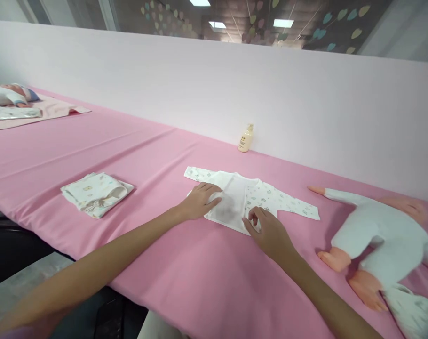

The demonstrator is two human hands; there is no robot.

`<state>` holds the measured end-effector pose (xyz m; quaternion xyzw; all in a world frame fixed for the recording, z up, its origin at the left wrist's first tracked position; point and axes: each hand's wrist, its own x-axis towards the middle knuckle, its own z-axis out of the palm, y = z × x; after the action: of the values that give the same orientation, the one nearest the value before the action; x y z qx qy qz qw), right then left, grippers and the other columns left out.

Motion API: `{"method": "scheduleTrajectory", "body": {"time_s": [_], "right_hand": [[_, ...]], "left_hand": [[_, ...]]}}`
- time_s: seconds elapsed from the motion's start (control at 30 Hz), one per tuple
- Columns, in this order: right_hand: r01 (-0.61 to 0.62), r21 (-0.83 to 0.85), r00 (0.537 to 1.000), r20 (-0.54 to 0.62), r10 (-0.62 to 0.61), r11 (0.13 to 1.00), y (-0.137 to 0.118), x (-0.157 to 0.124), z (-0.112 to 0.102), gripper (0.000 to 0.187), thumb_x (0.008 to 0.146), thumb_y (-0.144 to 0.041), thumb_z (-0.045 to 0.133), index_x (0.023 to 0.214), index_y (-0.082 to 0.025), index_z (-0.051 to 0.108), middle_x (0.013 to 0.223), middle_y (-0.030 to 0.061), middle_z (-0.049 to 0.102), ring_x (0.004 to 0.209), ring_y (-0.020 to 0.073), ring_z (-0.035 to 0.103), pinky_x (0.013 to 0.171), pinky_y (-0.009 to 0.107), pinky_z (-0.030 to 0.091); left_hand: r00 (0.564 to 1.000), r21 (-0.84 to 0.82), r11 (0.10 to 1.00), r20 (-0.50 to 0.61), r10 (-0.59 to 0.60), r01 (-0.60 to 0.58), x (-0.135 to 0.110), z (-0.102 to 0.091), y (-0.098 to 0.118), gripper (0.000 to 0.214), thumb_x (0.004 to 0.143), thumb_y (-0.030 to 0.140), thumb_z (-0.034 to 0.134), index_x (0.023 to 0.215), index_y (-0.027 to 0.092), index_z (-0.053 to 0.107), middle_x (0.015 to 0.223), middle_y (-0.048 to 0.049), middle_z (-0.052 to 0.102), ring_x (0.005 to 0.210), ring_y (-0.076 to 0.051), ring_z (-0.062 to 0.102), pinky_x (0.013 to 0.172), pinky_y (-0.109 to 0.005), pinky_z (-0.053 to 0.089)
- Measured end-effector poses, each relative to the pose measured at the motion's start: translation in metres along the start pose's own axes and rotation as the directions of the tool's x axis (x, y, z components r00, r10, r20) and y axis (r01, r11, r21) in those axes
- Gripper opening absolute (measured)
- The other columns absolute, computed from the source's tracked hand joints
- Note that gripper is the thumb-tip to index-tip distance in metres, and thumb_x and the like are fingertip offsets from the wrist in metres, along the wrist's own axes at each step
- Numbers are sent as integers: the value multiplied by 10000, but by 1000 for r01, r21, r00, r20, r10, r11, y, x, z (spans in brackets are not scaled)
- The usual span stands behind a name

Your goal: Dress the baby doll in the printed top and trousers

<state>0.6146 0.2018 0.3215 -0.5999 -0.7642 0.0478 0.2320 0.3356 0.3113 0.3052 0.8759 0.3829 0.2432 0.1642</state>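
Note:
A small white baby shirt (pixel 247 195) with a faint print lies spread on the pink tablecloth (pixel 136 150), sleeves out to both sides. My left hand (pixel 199 201) rests flat on its left flap, fingers stretched out. My right hand (pixel 266 229) is at the shirt's lower hem, with thumb and fingers pinching the cloth edge. A baby doll (pixel 379 235) in a white suit lies to the right of the shirt.
A folded printed garment (pixel 96 193) sits to the left. A small cream lotion bottle (pixel 245 138) stands by the pale pink back wall. At far left, another doll (pixel 12 94) lies on a light blanket. The table's front edge runs along the lower left.

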Motion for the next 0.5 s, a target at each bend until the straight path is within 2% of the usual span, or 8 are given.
{"method": "scheduleTrajectory", "body": {"time_s": [0.1, 0.27, 0.37, 0.5], "right_hand": [[-21, -36, 999, 33, 22, 999, 2, -12, 3, 265, 1051, -426, 586, 877, -262, 473, 841, 9, 655, 769, 226, 626, 703, 354, 435], [20, -156, 999, 37, -14, 988, -5, -9, 8, 272, 1035, -428, 603, 874, -259, 463, 920, 40, 695, 809, 239, 653, 715, 356, 437], [37, -232, 995, 95, -15, 972, -9, -6, 5, 203, 1057, -359, 573, 899, -250, 506, 969, 67, 725, 837, 250, 677, 719, 356, 428], [65, -244, 981, 196, -17, 968, -7, -3, -6, 133, 1008, -176, 548, 892, -242, 543, 929, 70, 741, 860, 250, 693, 701, 342, 406]], "left_hand": [[998, -35, 997, 9, -62, 63, 42, 12, 10, 479, 1106, 536, 458, 1387, 231, 696, 1451, -79, 727, 1403, -311, 588, 1220, -501, 481], [966, 53, 984, 192, -175, 167, 123, 35, 36, 434, 1072, 480, 524, 1376, 210, 675, 1464, -85, 721, 1441, -277, 575, 1242, -426, 454], [940, 100, 969, 238, -244, 226, 160, 45, 50, 428, 1017, 510, 615, 1310, 211, 702, 1445, -106, 726, 1445, -303, 575, 1237, -456, 454], [886, 164, 939, 314, -341, 304, 191, 53, 61, 517, 817, 508, 817, 1200, 167, 756, 1527, -205, 655, 1508, -419, 512, 1237, -549, 441]]}}
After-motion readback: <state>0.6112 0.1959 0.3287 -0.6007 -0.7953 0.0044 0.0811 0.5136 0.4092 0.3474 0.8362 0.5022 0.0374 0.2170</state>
